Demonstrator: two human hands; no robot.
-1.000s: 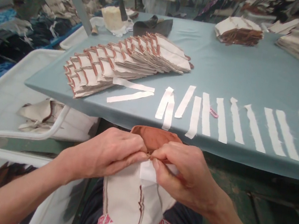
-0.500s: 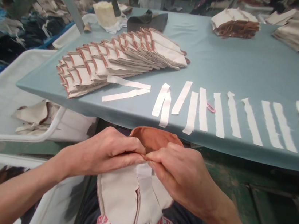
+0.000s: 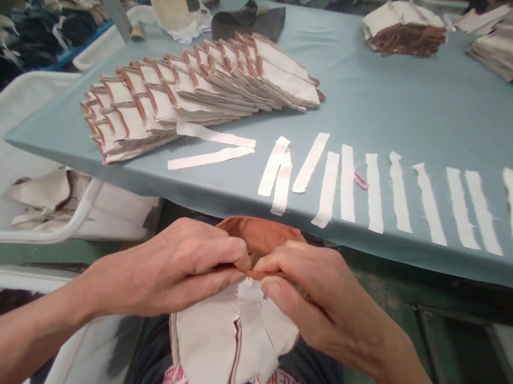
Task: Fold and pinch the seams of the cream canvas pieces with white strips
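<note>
Over my lap hangs a cream and rust-brown sewn fabric piece [image 3: 203,342], its brown side [image 3: 260,233] showing above my hands. My left hand [image 3: 175,266] pinches its folded brown edge between thumb and fingers. Close beside it, my right hand [image 3: 318,294] is closed on the same edge, the thumb lying along the near side. A white strip [image 3: 250,298] runs down the cream side just below my fingertips, next to a dark-edged slit or seam. Whether the strip is attached cannot be made out.
White strips [image 3: 374,192] lie in a row along the near table edge, with a small pink clip [image 3: 361,180] among them. Overlapping cream and brown pieces [image 3: 195,86] fan across the left of the blue-green table [image 3: 391,103]. White bins [image 3: 25,117] stand at left.
The view has shifted slightly. My right thumb has moved a little to the right, away from the left fingertips. Both hands still grip the brown edge.
</note>
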